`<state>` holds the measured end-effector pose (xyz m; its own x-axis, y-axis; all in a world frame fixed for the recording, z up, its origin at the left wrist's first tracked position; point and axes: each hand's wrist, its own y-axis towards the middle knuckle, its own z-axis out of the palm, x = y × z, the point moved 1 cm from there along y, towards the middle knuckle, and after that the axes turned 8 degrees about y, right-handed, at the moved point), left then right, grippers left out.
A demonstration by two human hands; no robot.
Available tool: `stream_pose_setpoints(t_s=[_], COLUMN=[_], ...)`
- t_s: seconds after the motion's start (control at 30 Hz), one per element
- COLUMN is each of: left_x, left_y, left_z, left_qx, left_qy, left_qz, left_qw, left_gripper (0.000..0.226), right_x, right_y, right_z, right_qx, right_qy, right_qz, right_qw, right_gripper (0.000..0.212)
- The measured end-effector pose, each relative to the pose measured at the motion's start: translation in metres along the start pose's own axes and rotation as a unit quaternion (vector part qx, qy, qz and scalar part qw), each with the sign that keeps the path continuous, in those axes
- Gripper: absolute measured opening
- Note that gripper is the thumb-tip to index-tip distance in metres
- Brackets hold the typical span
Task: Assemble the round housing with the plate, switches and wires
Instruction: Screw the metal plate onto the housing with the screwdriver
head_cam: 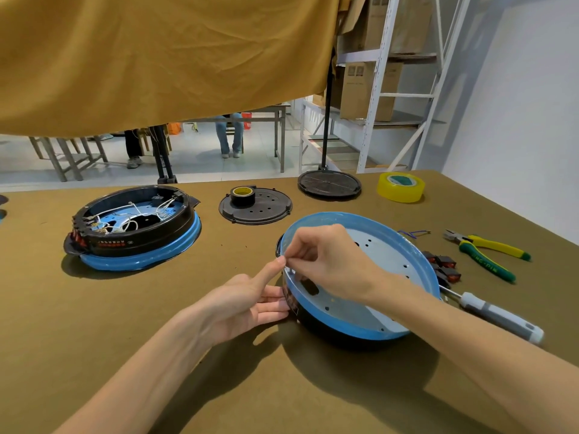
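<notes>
Two hands are at the near-left rim of the round housing (360,277): it is steadied by the straight fingers of the left hand (250,303), something small and unidentifiable is pinched above it by the right hand (326,261). Plate fitting is judged in hand; switches (441,266) lie unmounted, so careful alignment is called for next

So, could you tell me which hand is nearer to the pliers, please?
Right. The right hand is over the housing's left rim; the left hand is farther left of the pliers.
</notes>
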<state>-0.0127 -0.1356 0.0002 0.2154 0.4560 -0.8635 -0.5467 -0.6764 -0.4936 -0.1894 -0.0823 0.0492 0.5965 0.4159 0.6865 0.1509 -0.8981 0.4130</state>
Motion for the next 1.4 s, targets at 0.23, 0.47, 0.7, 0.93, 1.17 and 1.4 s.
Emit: stream_pose_setpoints(t_s=[0.23,0.47,0.7,0.93,1.17,1.4], left_x=[0.001,0.001,0.0,0.001,0.002,0.003], left_y=[-0.002,-0.004,-0.002,-0.001,0.0,0.0], left_z=[-0.003,-0.007,-0.003,-0.003,-0.005,-0.005], left_qx=[0.028,0.006,-0.005,-0.004,0.001,-0.012], left_qy=[-0.018,-0.058,-0.047,-0.04,-0.072,-0.076], left_qz=[-0.014,-0.033,-0.026,-0.024,-0.026,-0.03], left_qw=[0.999,0.998,0.999,0.999,0.997,0.997], left_gripper=[0.078,0.066,0.056,0.055,0.051,0.042], right_x=[0.001,0.003,0.001,0.004,0.002,-0.004], right_y=[0.014,0.002,-0.003,-0.003,-0.006,-0.008], right_z=[-0.01,-0.003,0.003,0.004,0.005,-0.001], right_qx=[0.032,0.001,-0.012,-0.002,-0.014,0.003], right_qy=[0.054,-0.008,-0.069,-0.065,-0.052,-0.049], right_qz=[0.101,0.004,-0.036,-0.028,-0.004,0.047], right_qw=[0.993,1.0,0.997,0.998,0.999,0.998], right_gripper=[0.005,0.006,0.005,0.003,0.005,0.015])
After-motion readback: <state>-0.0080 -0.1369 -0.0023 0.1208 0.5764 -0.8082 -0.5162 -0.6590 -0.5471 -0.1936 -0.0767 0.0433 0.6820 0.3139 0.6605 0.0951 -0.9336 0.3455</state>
